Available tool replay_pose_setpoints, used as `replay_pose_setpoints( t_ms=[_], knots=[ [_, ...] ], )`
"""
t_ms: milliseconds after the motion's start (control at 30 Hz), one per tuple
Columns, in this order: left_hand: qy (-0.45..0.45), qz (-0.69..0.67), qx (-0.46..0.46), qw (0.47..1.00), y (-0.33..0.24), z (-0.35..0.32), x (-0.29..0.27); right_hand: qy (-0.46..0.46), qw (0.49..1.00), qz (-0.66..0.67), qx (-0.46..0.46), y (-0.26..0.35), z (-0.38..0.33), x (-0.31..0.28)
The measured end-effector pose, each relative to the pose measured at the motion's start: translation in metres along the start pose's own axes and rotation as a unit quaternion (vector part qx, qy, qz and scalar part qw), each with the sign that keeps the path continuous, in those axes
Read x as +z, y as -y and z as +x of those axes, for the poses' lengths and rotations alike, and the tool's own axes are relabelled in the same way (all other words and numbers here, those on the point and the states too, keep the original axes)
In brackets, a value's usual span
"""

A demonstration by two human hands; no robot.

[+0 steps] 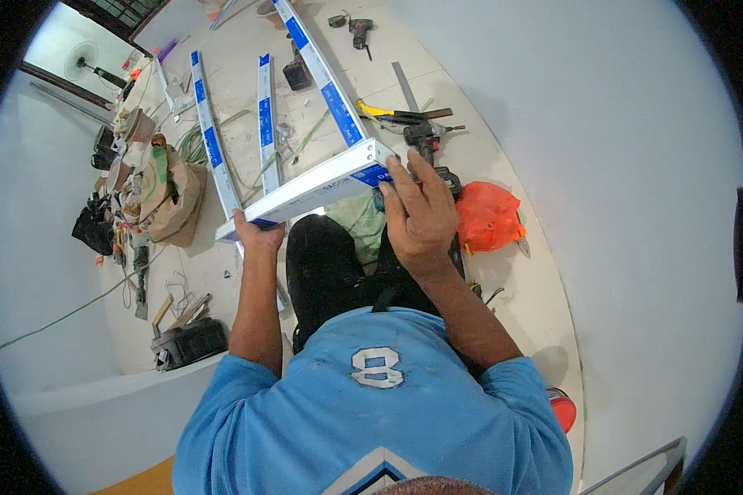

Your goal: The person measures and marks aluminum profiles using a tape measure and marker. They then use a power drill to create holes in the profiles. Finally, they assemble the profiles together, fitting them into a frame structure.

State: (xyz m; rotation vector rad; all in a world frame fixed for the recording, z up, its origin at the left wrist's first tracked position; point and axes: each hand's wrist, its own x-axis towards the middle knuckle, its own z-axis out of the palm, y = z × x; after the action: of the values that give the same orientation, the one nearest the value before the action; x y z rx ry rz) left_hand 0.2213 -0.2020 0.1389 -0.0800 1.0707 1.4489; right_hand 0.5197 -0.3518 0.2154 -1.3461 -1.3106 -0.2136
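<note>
A white frame bar [318, 189] with blue film patches lies crosswise in front of me, tilted up toward its right end. My left hand [260, 234] is wrapped round its left end. At the other end, my right hand [421, 208] has its fingers stretched out and apart, touching the bar's corner beside two small holes. A long white-and-blue bar [326, 78] runs away from that corner, and the two look joined, though the meeting point is partly hidden. Two more such bars, a middle one [266, 115] and a left one [212, 136], stretch away on the floor.
Right of the bars lie a cordless drill [425, 139], a yellow-handled tool [380, 110] and an orange plastic bag [489, 216]. Farther off are another drill [360, 31] and a black power tool [295, 71]. A brown sack [177, 194] and a black toolbox [190, 342] stand left.
</note>
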Motion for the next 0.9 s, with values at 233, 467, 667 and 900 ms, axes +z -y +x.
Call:
replay_pose_setpoints(
  t_ms=[233,467,667,900],
  knots=[
    [-0.003,-0.007,0.007,1.000,0.005,0.005,-0.013,0.025,0.999,0.025,0.017,-0.011,-0.005,0.003],
    [-0.005,-0.002,0.039,0.999,0.015,0.001,-0.027,0.053,0.992,0.078,0.087,-0.016,-0.026,0.000],
    [0.014,-0.014,0.076,0.997,0.028,0.005,-0.056,0.092,0.978,0.096,0.163,-0.026,-0.061,-0.013],
    [-0.006,0.010,0.094,0.996,0.033,-0.014,-0.048,0.118,0.969,0.090,0.197,-0.026,-0.077,-0.023]
  ],
)
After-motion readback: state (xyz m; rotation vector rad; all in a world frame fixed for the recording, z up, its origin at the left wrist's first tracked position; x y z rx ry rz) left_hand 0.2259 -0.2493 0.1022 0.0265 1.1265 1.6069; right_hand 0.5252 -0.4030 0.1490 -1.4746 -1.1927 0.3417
